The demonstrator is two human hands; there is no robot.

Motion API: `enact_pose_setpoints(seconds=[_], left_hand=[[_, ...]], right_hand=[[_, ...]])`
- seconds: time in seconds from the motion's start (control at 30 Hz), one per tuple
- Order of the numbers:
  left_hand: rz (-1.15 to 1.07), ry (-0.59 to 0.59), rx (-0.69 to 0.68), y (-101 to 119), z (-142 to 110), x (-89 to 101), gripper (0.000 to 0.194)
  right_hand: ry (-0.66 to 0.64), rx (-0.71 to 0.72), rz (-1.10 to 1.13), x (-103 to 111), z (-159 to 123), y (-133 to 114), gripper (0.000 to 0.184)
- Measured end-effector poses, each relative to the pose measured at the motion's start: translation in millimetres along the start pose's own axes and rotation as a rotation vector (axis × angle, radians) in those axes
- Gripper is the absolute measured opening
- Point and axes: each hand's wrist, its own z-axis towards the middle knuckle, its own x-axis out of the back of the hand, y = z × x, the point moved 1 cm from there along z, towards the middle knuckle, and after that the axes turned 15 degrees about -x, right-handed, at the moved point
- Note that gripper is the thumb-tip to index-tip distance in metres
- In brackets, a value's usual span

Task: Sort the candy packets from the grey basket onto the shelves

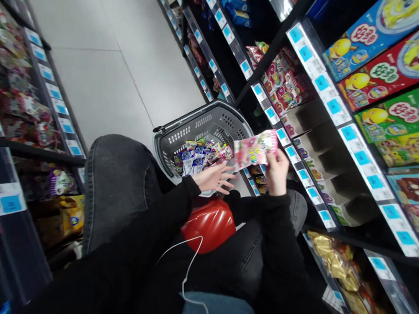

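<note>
My right hand point(278, 171) grips a pink and white candy packet point(255, 149) by its right end, beside the shelf edge. The packet is held out over the right side of a grey shopping basket point(167, 126). My left hand point(216, 177) has its fingers stretched out at the basket's near rim, just left of the packet, and holds nothing. Inside the basket lie several small candy packets point(195, 158) in blue, white, yellow and pink. My left forearm and hand hide part of the near rim.
Shelves with price tags point(329, 103) rise close on the right, with boxes point(379, 75) and bagged sweets point(283, 82). Another shelf of bagged candy point(22, 93) stands on the left. Grey tiled floor point(115, 44) runs between them. A red shiny object point(210, 226) rests between my legs, near a white cord point(185, 279).
</note>
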Motion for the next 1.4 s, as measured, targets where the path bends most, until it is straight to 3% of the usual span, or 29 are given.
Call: enact_pose_setpoints(seconds=[0.07,0.13,0.27,0.43,0.53,0.77,0.87,1.0,1.07,1.17,1.3,1.4], left_hand=[[-0.046,0.021,-0.074,0,2,1.2,0.047],[-0.050,0.118,-0.161,1,5,2.6,0.039],[0.043,0.275,-0.263,4,9,0.2,0.032],[0.160,0.249,-0.237,8,6,-4.9,0.041],[0.088,0.213,-0.175,11,4,-2.5,0.050],[-0.064,0.092,0.069,14,-3,4.0,0.086],[-0.148,0.029,0.102,16,-7,1.3,0.085],[-0.204,-0.011,0.154,16,-8,-0.4,0.065],[-0.196,-0.003,0.112,14,-5,2.3,0.049],[-0.134,0.076,-0.084,10,3,8.4,0.033],[0.021,0.168,-0.335,9,6,9.5,0.046],[0.098,0.188,-0.389,10,4,4.0,0.062]], right_hand=[[-0.169,-0.195,0.162,-16,-14,12,0.023],[-0.278,-0.315,0.233,-27,-21,22,0.026],[-0.278,-0.310,0.150,-24,-20,37,0.025],[-0.352,-0.384,0.073,-8,-10,48,0.027],[-0.379,-0.431,0.107,-5,-9,52,0.030],[-0.475,-0.266,0.039,0,-7,51,0.026],[-0.482,-0.209,-0.020,6,-4,49,0.025],[-0.453,-0.023,-0.092,12,0,50,0.018],[-0.398,0.050,-0.142,14,3,53,0.015],[-0.299,0.101,-0.279,14,7,60,0.012],[-0.294,0.095,-0.288,11,8,64,0.009],[-0.270,0.033,-0.173,6,7,66,0.014]])
